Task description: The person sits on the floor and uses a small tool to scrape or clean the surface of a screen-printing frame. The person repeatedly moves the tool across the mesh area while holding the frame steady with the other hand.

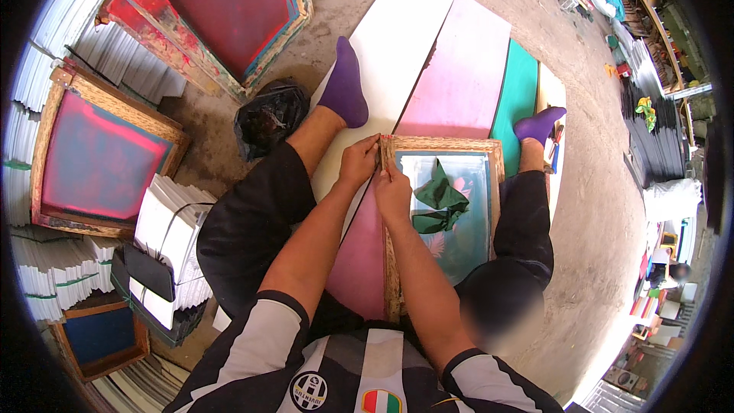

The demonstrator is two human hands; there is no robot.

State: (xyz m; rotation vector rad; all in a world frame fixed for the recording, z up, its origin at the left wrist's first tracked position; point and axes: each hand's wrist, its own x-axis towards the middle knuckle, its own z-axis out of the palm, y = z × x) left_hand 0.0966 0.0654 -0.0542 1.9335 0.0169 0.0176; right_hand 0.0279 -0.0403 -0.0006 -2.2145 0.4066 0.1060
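I sit on the floor with a wooden screen-printing frame (391, 260) lying between my legs. Its mesh is bluish, and a crumpled green cloth (439, 203) rests on it. My left hand (358, 162) pinches the frame's far left corner from outside. Beside it, my right hand (391, 193) presses on the same left rail, fingers closed on the wood. Under the frame lies a pink sheet (459, 76).
White (397, 38), pink and teal (520, 95) sheets lie side by side ahead. Other wooden screens (99, 157) (222, 8) and stacks of white paper (164, 237) crowd the left. A black bag (267, 115) sits by my left knee. Shelves with clutter (650, 115) stand at right.
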